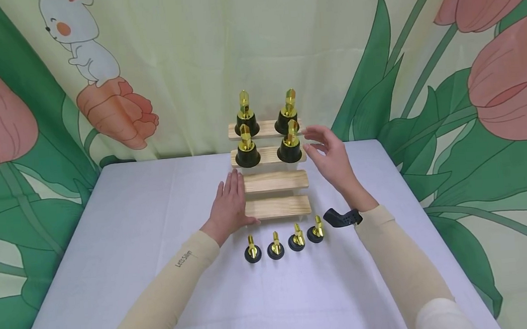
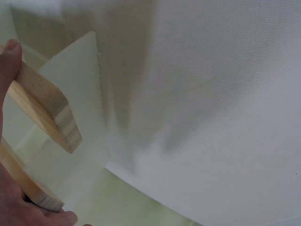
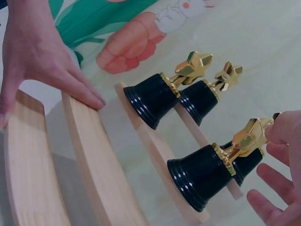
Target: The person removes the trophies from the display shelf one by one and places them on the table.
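A stepped wooden stand rises in the middle of the table, with a trophy at each end of its two upper shelves. Each trophy has a black base and a gold star top. My left hand (image 1: 227,204) rests against the left ends of the two lower shelves (image 1: 277,208), its fingers straight. Beside the right trophy (image 1: 289,154) on the second shelf from the top, my right hand (image 1: 334,162) is held with loosely bent fingers and grips nothing. In the right wrist view its thumb overlaps the star of that trophy (image 3: 200,175); contact cannot be told.
Several more trophies (image 1: 275,251) stand in a row on the white tablecloth (image 1: 199,299), in front of the stand. A curtain (image 1: 194,73) with tulips and a rabbit hangs behind the table. A black band (image 1: 341,218) is on the right wrist.
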`<state>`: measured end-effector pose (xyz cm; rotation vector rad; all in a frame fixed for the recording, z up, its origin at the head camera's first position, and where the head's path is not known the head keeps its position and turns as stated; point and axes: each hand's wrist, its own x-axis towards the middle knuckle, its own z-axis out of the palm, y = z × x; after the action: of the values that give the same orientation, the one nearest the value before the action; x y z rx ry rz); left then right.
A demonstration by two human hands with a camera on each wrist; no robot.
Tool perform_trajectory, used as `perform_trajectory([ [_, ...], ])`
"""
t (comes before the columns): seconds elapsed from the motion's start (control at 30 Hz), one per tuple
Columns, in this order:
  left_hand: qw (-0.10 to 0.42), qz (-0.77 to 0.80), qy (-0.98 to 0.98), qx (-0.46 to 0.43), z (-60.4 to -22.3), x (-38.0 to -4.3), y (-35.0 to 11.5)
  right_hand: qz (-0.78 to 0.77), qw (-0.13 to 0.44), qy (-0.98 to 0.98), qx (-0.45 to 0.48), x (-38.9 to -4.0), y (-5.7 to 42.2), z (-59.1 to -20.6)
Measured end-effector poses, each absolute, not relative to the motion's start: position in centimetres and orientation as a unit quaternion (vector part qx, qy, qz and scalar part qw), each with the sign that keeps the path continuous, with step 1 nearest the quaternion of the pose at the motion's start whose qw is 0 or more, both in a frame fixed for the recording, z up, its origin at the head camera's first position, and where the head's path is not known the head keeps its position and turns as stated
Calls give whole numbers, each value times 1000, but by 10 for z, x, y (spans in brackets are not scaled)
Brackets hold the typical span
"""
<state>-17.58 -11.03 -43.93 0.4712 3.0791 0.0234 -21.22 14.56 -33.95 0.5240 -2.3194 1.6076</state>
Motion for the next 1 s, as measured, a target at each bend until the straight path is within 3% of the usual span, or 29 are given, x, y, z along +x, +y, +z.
perform_trajectory([
  [0.27, 14, 3, 988, 155, -440, -176, -112, 543, 139, -811, 169, -240, 149, -353],
  [1.0, 22, 10, 988, 154, -440, -177, -111, 565, 94, -802, 168, -257, 136, -344],
])
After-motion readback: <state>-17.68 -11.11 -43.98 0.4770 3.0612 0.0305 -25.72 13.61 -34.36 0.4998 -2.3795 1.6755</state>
